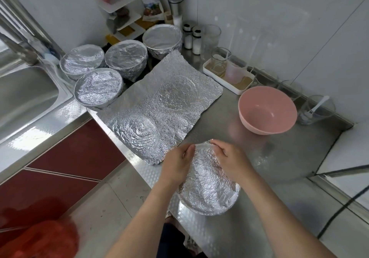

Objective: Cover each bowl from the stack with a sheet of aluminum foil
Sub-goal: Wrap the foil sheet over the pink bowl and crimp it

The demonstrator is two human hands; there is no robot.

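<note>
The bench [279, 177] carries one flat foil sheet [159, 105] centre-left, four covered bowls [98, 87] at its rear-left corner, one bare pink bowl [267, 109] toward the right edge with open surface before it, and one foiled bowl [209, 183] at the front edge, its rim gripped by left hand [176, 163] and right hand [231, 157].

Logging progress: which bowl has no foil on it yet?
The pink bowl, standing open right of the flat foil sheet; the other bowls are foil-wrapped.
</note>
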